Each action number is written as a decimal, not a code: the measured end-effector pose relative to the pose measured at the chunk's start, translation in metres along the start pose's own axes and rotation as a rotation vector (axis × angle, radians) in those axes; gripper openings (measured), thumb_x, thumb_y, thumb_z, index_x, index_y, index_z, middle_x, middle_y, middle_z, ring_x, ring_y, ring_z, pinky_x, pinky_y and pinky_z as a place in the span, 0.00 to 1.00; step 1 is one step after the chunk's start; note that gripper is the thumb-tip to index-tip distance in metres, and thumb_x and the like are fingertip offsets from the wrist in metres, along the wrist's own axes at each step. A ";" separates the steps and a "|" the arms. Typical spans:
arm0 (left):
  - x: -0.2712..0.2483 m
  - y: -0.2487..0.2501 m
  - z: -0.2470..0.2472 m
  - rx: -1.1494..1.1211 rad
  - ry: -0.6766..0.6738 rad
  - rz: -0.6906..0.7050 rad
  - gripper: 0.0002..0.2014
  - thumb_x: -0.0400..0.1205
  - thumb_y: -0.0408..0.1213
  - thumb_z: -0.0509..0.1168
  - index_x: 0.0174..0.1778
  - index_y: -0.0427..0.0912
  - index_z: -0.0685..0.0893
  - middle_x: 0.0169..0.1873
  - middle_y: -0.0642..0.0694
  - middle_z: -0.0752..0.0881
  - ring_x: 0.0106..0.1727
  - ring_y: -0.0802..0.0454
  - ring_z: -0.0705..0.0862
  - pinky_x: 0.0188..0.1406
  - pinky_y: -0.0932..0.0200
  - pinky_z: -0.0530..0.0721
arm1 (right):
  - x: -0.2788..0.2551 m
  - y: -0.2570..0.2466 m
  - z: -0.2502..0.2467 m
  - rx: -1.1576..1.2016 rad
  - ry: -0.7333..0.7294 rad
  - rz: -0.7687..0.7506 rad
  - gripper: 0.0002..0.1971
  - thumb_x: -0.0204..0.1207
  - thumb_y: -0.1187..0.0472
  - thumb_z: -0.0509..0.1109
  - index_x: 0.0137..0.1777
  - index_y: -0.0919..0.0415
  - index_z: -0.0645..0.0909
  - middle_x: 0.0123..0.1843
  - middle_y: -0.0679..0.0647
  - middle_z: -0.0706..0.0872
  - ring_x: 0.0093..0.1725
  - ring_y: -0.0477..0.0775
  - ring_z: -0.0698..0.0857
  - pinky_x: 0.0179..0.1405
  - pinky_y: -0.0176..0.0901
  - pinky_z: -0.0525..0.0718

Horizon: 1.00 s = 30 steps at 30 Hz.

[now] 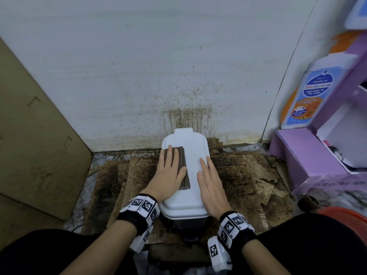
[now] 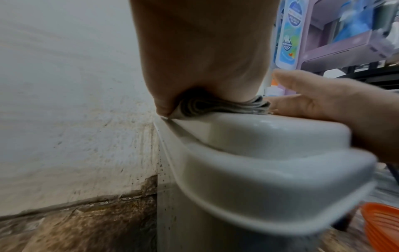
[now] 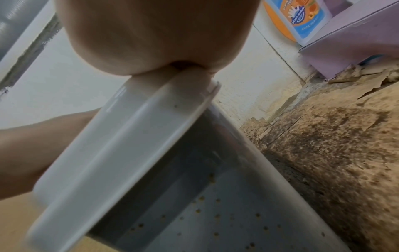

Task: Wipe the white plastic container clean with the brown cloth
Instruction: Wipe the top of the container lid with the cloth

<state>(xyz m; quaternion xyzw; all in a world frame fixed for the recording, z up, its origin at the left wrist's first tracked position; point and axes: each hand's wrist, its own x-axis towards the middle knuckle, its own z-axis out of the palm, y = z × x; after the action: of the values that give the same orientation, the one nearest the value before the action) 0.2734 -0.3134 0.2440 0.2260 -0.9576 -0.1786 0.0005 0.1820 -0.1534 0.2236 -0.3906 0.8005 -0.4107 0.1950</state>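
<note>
The brown cloth (image 1: 181, 167) (folded) is pressed flat onto the white plastic container (image 1: 190, 155) by the left hand (image 1: 168, 175), fingers straight; the right hand (image 1: 210, 181) is laid beside it, fingers together.

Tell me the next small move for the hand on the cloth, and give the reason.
Probably slide the left hand and the folded brown cloth sideways across the lid toward the right hand. The cloth covers only the lid's left part, and the white plastic container is braced by the flat right palm, so a pressed stroke should not shift it.
</note>
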 end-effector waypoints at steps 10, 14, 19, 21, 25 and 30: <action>-0.043 0.038 0.022 0.227 0.034 -0.082 0.36 0.89 0.54 0.39 0.88 0.34 0.61 0.87 0.33 0.60 0.88 0.36 0.59 0.84 0.34 0.55 | -0.003 -0.007 -0.013 0.336 -0.003 0.106 0.32 0.88 0.36 0.48 0.89 0.36 0.42 0.87 0.28 0.48 0.87 0.37 0.51 0.89 0.51 0.52; -0.042 0.061 0.026 0.205 0.061 -0.066 0.33 0.88 0.51 0.47 0.82 0.32 0.73 0.82 0.31 0.73 0.82 0.33 0.73 0.75 0.28 0.76 | 0.003 -0.012 -0.034 0.664 0.038 0.187 0.31 0.74 0.19 0.51 0.77 0.19 0.54 0.86 0.31 0.61 0.79 0.40 0.72 0.77 0.52 0.70; -0.032 0.087 0.029 0.220 0.070 -0.055 0.33 0.87 0.51 0.48 0.81 0.32 0.75 0.81 0.31 0.74 0.81 0.33 0.75 0.74 0.28 0.77 | 0.001 -0.007 -0.040 0.784 0.077 0.197 0.26 0.83 0.29 0.48 0.80 0.28 0.58 0.78 0.38 0.75 0.73 0.32 0.77 0.76 0.42 0.73; -0.028 0.094 0.031 0.218 0.057 -0.053 0.33 0.86 0.51 0.47 0.81 0.33 0.75 0.81 0.31 0.74 0.81 0.33 0.74 0.75 0.29 0.77 | 0.000 -0.008 -0.042 0.788 0.073 0.200 0.41 0.69 0.19 0.56 0.83 0.28 0.56 0.87 0.44 0.65 0.80 0.43 0.72 0.66 0.35 0.75; -0.025 0.092 0.033 0.213 0.046 -0.029 0.33 0.86 0.51 0.49 0.80 0.33 0.77 0.80 0.31 0.76 0.80 0.33 0.76 0.74 0.29 0.77 | -0.001 -0.008 -0.043 0.792 0.046 0.194 0.58 0.59 0.15 0.60 0.88 0.37 0.46 0.88 0.45 0.63 0.81 0.47 0.71 0.57 0.32 0.75; -0.025 0.075 0.029 0.189 0.041 -0.014 0.38 0.86 0.55 0.39 0.88 0.35 0.63 0.88 0.34 0.61 0.88 0.35 0.62 0.84 0.34 0.56 | 0.002 -0.009 -0.035 0.710 -0.014 0.199 0.40 0.80 0.27 0.55 0.89 0.39 0.52 0.75 0.25 0.69 0.64 0.17 0.73 0.64 0.31 0.71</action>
<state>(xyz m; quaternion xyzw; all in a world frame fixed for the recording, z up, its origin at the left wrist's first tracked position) 0.2615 -0.2302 0.2440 0.2354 -0.9683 -0.0830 -0.0025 0.1627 -0.1407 0.2513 -0.2217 0.6408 -0.6392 0.3629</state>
